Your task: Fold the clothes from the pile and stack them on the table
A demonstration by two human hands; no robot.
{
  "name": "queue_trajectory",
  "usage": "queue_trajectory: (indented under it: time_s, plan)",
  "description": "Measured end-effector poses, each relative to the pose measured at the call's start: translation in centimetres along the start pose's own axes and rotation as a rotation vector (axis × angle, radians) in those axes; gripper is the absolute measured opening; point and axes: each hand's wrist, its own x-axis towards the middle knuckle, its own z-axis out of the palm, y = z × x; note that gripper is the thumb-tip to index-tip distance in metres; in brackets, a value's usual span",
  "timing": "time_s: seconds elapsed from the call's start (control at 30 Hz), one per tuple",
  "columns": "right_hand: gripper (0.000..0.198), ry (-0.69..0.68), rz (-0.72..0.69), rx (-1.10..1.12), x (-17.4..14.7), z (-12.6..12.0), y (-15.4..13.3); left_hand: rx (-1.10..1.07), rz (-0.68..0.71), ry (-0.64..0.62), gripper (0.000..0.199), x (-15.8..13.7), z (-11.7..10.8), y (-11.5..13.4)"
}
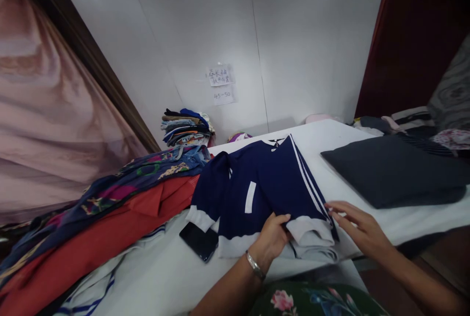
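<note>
Hiding under navy top (pixel 264 184) hem: L hand (pixel 273 235) fingers | phone (pixel 200 241) half-covered

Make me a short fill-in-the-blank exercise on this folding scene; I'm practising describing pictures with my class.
1. The left hand grips the white hem of a ____ blue top.
2. The black phone lies on the white table to the ____ of that top.
3. The right hand rests with its fingers ____ beside the top's striped edge.
4. On the left wrist sits a ____ bracelet.

Missing words: navy; left; spread; silver
</note>
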Motion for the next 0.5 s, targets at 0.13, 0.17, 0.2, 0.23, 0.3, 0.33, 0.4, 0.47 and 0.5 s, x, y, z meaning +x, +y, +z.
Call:
queue_trajectory:
  time_s: [0.13,0.17,0.2,0.23,0.3,0.33,0.4,0.47,0.5]
  plan:
    - [0.062,-0.154,0.306,-0.089,3.1,1.8,2.8,0.134,0.007,-0.007,0.057,-0.8,0.1,0.1]
    - [0.066,-0.197,0.332,-0.089,3.6,2.4,3.3,0.171,0.017,-0.022,0.059,-1.0,0.1,0.2]
    - [0.069,-0.232,0.341,-0.081,4.0,2.9,3.7,0.206,0.039,-0.034,0.062,-1.2,0.0,0.3]
    - [0.07,-0.26,0.337,-0.067,4.2,3.3,4.0,0.234,0.07,-0.036,0.064,-1.3,0.0,0.3]
    - [0.067,-0.287,0.315,-0.032,4.4,3.8,4.0,0.287,0.116,-0.016,0.066,-1.3,-0.3,0.3]
    - [0.064,-0.286,0.299,-0.018,4.4,3.9,3.9,0.32,0.122,-0.001,0.067,-1.2,-0.4,0.2]
    - [0.058,-0.246,0.236,-0.02,4.3,3.8,3.6,0.393,0.108,0.024,0.069,-0.9,-0.9,-0.1]
    - [0.053,-0.203,0.139,-0.086,3.9,3.4,3.5,0.481,0.091,0.04,0.069,-0.7,-1.7,-0.3]
    - [0.051,-0.201,0.091,-0.139,3.6,3.2,3.6,0.53,0.081,0.036,0.067,-0.6,-2.1,-0.3]
